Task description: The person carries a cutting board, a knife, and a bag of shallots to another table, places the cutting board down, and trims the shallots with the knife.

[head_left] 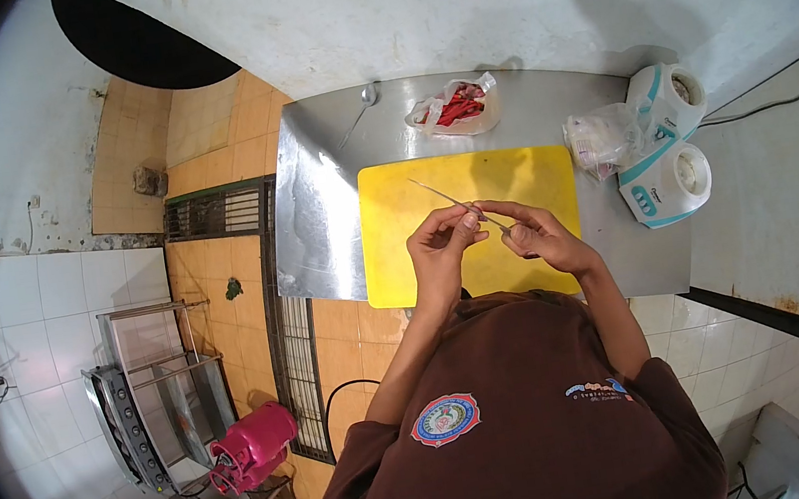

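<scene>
Over the yellow cutting board (401,259), my two hands are close together. A thin knife (443,193) slants between them, its tip pointing to the far left. Closed around the handle end is my right hand (541,236), with its index finger stretched along toward the left fingertips. My left hand (441,244) is closed in a pinch beside the blade. A small reddish-purple piece (479,212) shows at its fingertips, too small to name and partly hidden by the fingers.
Beyond the board, an opened plastic bag (462,110) holds red chillies. A ladle (366,99) lies at the steel table's (319,250) far left. Right of the board are a plastic bag (602,137) and white-and-teal blender bases (668,184). A pink gas cylinder (259,445) stands on the floor, left.
</scene>
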Demonstrator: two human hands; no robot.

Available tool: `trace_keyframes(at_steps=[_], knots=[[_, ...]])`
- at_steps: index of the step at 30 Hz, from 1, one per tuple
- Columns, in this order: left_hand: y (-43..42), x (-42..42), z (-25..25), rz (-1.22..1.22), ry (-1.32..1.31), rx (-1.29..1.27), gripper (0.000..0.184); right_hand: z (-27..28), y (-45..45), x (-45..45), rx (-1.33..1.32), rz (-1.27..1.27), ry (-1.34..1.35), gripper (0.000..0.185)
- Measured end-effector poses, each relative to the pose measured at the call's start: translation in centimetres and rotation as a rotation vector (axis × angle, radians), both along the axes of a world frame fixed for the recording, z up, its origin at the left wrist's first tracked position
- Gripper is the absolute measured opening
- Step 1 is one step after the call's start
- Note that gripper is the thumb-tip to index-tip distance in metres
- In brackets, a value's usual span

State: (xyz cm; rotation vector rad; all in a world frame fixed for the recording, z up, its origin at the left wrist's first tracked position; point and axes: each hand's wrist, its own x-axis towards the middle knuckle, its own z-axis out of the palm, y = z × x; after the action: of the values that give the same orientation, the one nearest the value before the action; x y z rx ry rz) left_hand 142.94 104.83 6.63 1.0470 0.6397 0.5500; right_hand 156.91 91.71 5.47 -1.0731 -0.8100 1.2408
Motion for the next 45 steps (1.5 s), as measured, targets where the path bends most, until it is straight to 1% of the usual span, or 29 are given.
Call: trace_keyframes(at_steps=[5,11,14,17,20,23,26,29,32,35,38,41,45], knots=[[0.1,-0.1,-0.3,-0.002,0.009,0.004,0.015,0.0,0.1,-0.1,-0.013,-0.011,0.021,0.065],[0.0,-0.1,-0.3,0.002,0.012,-0.001,0.014,0.3,0.0,0.1,-0.025,0.007,0.013,0.065],[-0.1,-0.1,0.2,-0.007,0.012,-0.008,0.011,0.2,0.1,0.0,-0.012,0.003,0.011,0.066],[0.0,-0.1,-0.1,0.015,-0.013,-0.008,0.014,0.4,0.2,-0.1,-0.02,-0.004,-0.031,0.065],[0.0,-0.1,-0.1,0.028,-0.025,-0.072,0.015,1.0,0.2,-0.6,-0.048,-0.078,-0.059,0.054],[0.1,-0.1,0.1,0.035,-0.017,-0.154,0.017,1.2,0.4,-1.1,-0.01,-0.152,-0.13,0.051],[0.0,-0.3,0.0,0.036,-0.104,-0.186,0.018,1.2,0.4,-1.1,-0.023,-0.175,-0.291,0.048],[0.3,-0.5,-1.1,0.046,-0.101,-0.201,0.019,2.3,0.3,-0.8,-0.053,-0.143,-0.403,0.047],[0.4,-0.6,-0.9,0.019,-0.125,-0.207,0.018,2.6,0.2,-0.9,-0.054,-0.144,-0.442,0.047],[0.5,-0.8,-1.0,0.018,-0.126,-0.187,0.019,2.7,0.1,-1.0,-0.024,-0.157,-0.408,0.046],[0.6,-0.8,-1.4,0.04,-0.161,-0.197,0.024,2.6,0.0,-0.9,-0.032,-0.149,-0.433,0.045],[0.7,-0.8,-1.4,0.027,-0.159,-0.17,0.024,2.8,0.0,-0.9,-0.044,-0.139,-0.422,0.044],[0.4,-0.6,-0.5,0.045,-0.13,-0.176,0.025,2.7,0.1,-0.9,-0.052,-0.135,-0.404,0.043]])
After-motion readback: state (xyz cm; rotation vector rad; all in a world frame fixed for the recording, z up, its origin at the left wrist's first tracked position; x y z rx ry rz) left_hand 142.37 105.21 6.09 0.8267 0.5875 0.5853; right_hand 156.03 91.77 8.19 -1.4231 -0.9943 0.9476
